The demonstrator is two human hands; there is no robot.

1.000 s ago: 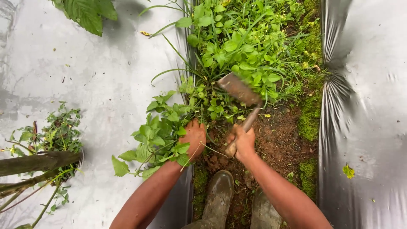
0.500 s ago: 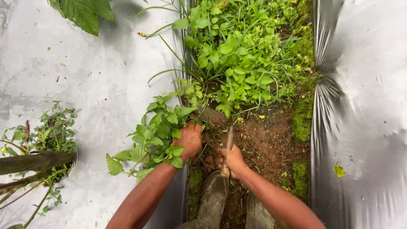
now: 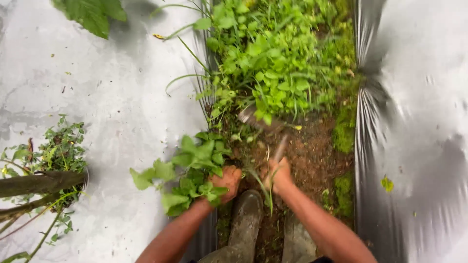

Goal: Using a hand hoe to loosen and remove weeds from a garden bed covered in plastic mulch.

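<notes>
My left hand (image 3: 226,179) grips a bunch of leafy green weeds (image 3: 190,170) that hangs over the edge of the silver plastic sheet (image 3: 112,107). My right hand (image 3: 277,174) is closed on the wooden handle of a small hoe (image 3: 265,126). Its rusty blade sits at the foot of the standing weeds (image 3: 273,63) in the strip between the sheets. Bare brown soil (image 3: 312,156) lies just in front of my hands. The picture is blurred by motion.
My two muddy rubber boots (image 3: 246,224) stand in the soil strip below my hands. A second silver sheet (image 3: 419,122) covers the right side. A small plant with a woody stem (image 3: 44,182) pokes through the left sheet. Moss (image 3: 343,131) lines the strip's right edge.
My left hand has pulled the weed bunch back toward me and down. The hoe swung down into the weeds, and its blade now rests a little further ahead.
</notes>
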